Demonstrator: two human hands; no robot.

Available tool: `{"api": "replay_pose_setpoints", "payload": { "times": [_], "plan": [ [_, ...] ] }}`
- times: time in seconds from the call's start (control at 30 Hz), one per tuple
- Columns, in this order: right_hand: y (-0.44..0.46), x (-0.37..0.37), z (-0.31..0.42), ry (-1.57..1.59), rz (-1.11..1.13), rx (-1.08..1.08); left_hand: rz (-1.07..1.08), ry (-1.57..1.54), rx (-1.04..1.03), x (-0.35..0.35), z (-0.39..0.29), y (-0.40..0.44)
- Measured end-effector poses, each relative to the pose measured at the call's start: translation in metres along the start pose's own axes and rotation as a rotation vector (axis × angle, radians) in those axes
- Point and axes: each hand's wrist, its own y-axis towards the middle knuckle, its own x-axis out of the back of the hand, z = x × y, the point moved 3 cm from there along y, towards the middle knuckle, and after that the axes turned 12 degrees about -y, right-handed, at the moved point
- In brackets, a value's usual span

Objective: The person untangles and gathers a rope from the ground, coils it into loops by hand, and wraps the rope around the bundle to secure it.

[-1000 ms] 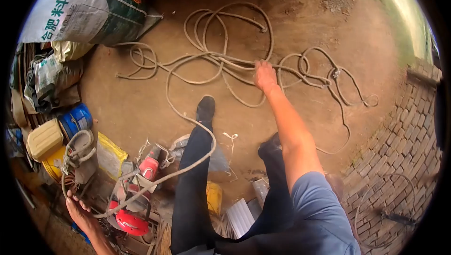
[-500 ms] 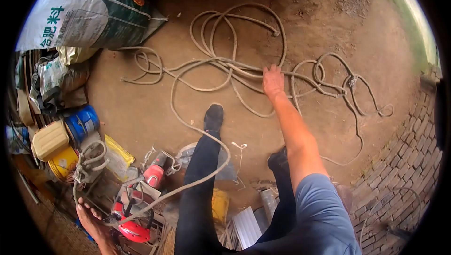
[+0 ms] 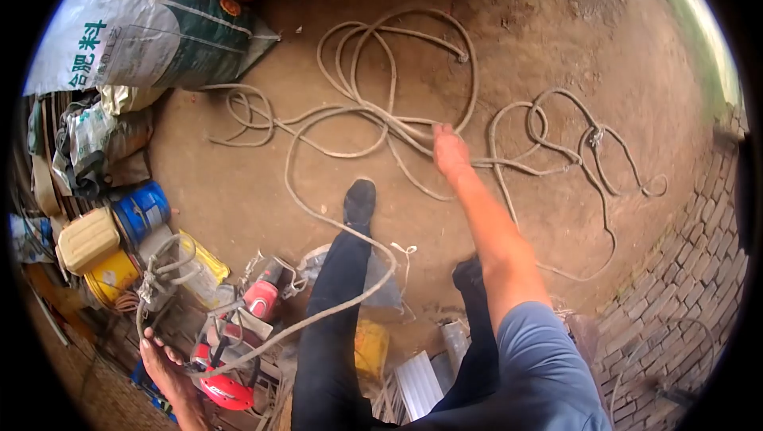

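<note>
A long beige rope (image 3: pixel 338 304) lies in loose loops across the brown ground and runs over my left leg to the lower left. My right hand (image 3: pixel 450 150) is closed on several strands of it near the middle of the tangle. At the lower left, my left hand (image 3: pixel 164 363) holds the rope against its palm, with its fingertips partly curled. Above that hand hangs a knotted bundle of rope (image 3: pixel 163 272). To the right of my right hand, more rope loops (image 3: pixel 548 125) with a small knot rest on the ground.
White and green sacks (image 3: pixel 151 34) fill the upper left. Below them are a blue bucket (image 3: pixel 143 212), a beige jug (image 3: pixel 87 240) and a yellow bucket (image 3: pixel 111 276). A red machine (image 3: pixel 226 390) stands beside my left hand. Brick paving (image 3: pixel 675 272) lies at the right.
My right hand has shifted slightly left and down, pulling the gripped strands and the nearby loops with it. The knotted bundle above my left hand has moved a little to the right.
</note>
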Motion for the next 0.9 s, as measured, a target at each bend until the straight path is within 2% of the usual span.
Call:
{"api": "replay_pose_setpoints", "payload": {
  "times": [0.13, 0.27, 0.37, 0.4, 0.47, 0.63, 0.73, 0.83, 0.9],
  "plan": [
    [-0.014, 0.002, 0.004, -0.111, 0.162, 0.128, 0.021, -0.023, 0.021, -0.002, -0.004, -0.008],
    [-0.04, 0.027, 0.014, -0.013, 0.024, 0.084, 0.067, -0.089, 0.057, -0.009, -0.009, -0.019],
    [-0.072, 0.103, 0.026, 0.168, -0.227, 0.068, 0.075, -0.133, 0.076, -0.007, -0.012, -0.023],
    [-0.087, 0.132, 0.03, 0.161, -0.232, 0.068, 0.077, -0.133, 0.085, -0.008, -0.016, -0.024],
    [-0.122, 0.204, 0.04, 0.398, -0.476, 0.193, 0.144, -0.19, 0.1, -0.012, -0.023, -0.026],
    [-0.225, 0.344, 0.07, 0.533, -0.564, 0.259, 0.264, -0.316, 0.167, -0.053, -0.069, -0.058],
    [-0.28, 0.394, 0.085, 0.568, -0.587, 0.284, 0.396, -0.387, 0.21, -0.071, -0.086, -0.078],
    [-0.329, 0.439, 0.107, 0.607, -0.585, 0.314, 0.504, -0.444, 0.32, -0.095, -0.111, -0.108],
    [-0.359, 0.455, 0.121, 0.673, -0.549, 0.331, 0.656, -0.493, 0.432, -0.113, -0.123, -0.133]
  ]
}}
